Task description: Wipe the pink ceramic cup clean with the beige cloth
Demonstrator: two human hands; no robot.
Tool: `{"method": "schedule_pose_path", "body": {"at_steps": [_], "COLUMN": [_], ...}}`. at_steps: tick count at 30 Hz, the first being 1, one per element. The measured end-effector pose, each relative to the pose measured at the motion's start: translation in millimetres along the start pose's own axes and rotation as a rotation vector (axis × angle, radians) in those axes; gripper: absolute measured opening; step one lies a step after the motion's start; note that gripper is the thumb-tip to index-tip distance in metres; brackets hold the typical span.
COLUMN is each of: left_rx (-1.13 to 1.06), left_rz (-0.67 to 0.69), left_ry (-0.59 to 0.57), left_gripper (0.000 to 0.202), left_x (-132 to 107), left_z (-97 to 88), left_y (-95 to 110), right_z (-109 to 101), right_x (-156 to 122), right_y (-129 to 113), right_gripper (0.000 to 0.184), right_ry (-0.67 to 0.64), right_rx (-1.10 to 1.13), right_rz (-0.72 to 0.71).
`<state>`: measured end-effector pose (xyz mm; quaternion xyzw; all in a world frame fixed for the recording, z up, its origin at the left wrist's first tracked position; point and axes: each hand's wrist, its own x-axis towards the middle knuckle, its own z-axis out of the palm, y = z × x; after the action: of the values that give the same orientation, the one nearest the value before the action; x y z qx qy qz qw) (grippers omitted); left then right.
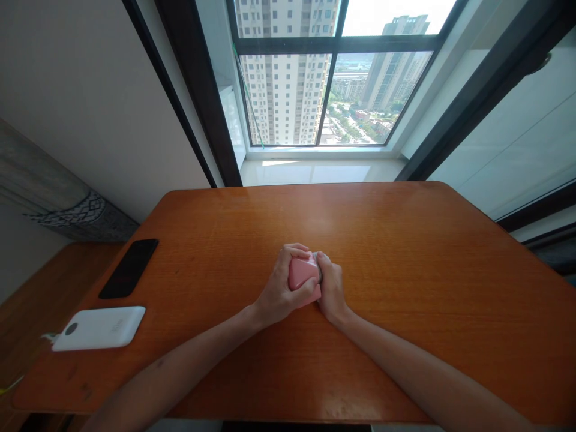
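- Wooden table (387, 240), one.
- White device (101, 330), left edge, toward near corner.
- Black phone (129, 268), left edge, beyond it.
- Our left hand (279, 282) and right hand (332, 288), both clasping our last item.
- Pink object (299, 273), well in from all edges.

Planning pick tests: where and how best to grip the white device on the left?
Likely the long edges of the white device, near its right end, from above and right: it lies flat, and a cable leaves its left end.

On the brown wooden counter (405, 252) before the dark-framed glass window (335, 45), a black rectangular phone (128, 269) lies behind a white rectangular device (99, 328), both left of the glossy pink object (300, 272).
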<state>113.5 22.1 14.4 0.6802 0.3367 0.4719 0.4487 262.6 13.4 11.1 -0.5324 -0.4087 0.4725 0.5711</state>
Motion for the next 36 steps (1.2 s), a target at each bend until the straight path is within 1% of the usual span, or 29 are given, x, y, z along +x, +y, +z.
{"method": "schedule_pose_path", "body": {"at_steps": [2, 4, 6, 11, 13, 15, 17, 22, 27, 31, 33, 36], "left_rx": [-0.008, -0.022, -0.018, 0.02, 0.01, -0.001, 0.0, 0.022, 0.026, 0.003, -0.011, -0.013], "left_rz": [0.004, 0.025, 0.028, -0.007, 0.014, 0.044, 0.058, 0.018, 0.042, 0.012, 0.008, 0.032], "left_ry": [-0.019, -0.071, -0.086, 0.028, 0.022, -0.011, -0.018, 0.057, -0.008, 0.054, 0.064, 0.028], "left_gripper": [0.037, 0.043, 0.047, 0.036, 0.036, 0.042, 0.046, 0.036, 0.045, 0.038, 0.036, 0.046], "left_x": [-0.2, -0.2, -0.4, -2.1, -2.4, -2.3, -2.1, -2.3, -3.4, -2.8, -2.6, -3.0], "left_z": [-0.4, -2.3, -3.0, 2.9, 3.6, 3.1, 3.1, 5.7, 3.2, 6.2, 7.6, 7.2], "left_y": [0.8, 1.4, 1.7, 2.2, 2.3, 2.3, 2.3, 2.0, 2.1, 2.3, 2.5, 2.9], "right_z": [-0.2, -0.4, -0.3, 0.0, 0.2, 0.2, 0.0, -0.9, -0.4, -1.2, -1.6, -1.2], "right_x": [0.0, 0.0, 0.0, -0.5, -0.9, -1.3, -1.4, -1.4, -0.7, 0.4, 0.5, 0.0], "right_y": [1.1, 2.1, 2.6, 1.9, 1.1, 0.3, 0.3, 2.8, 3.6, 5.0, 5.3, 4.1], "right_gripper": [0.056, 0.056, 0.057, 0.056, 0.055, 0.056, 0.056, 0.054, 0.057, 0.055, 0.055, 0.057], "right_ry": [-0.004, -0.003, 0.002, 0.0, -0.005, -0.002, -0.002, -0.008, -0.007, -0.01, -0.005, 0.001], "right_rx": [0.007, 0.011, 0.006, -0.009, -0.005, -0.006, -0.01, -0.006, -0.006, -0.012, -0.018, -0.032], "right_rz": [0.002, 0.006, 0.008, -0.007, -0.006, 0.001, 0.002, -0.009, 0.001, -0.009, -0.008, -0.001]}}
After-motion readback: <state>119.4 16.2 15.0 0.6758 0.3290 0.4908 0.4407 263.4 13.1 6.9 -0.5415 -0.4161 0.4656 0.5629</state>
